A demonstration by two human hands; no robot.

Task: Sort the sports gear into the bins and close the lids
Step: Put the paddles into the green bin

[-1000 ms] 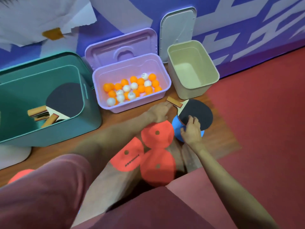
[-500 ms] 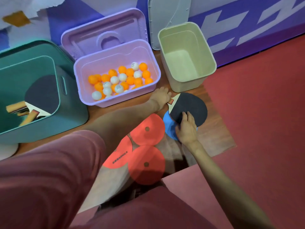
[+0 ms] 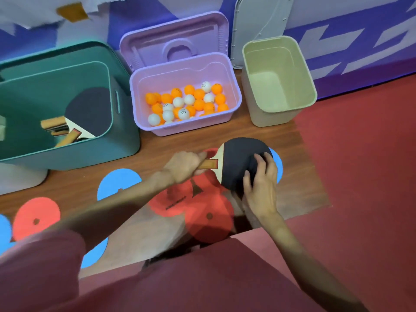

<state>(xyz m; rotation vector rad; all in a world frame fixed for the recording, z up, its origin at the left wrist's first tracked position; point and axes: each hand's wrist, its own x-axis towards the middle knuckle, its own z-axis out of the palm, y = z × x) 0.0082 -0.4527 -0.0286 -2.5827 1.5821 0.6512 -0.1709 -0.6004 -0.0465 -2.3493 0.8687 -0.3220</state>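
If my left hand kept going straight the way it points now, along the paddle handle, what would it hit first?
Probably your right hand, which holds the black-rubber wooden paddle at its far edge. The left hand grips the handle and points right along it. Depth is unclear.

Even, fairly bright indoor light, no glare; soft shadow under the arms on the wooden floor [image 3: 258, 136]; wide-angle bowing toward the edges; motion blur on the torn paper [image 3: 33, 10] top left; centre reasonably sharp
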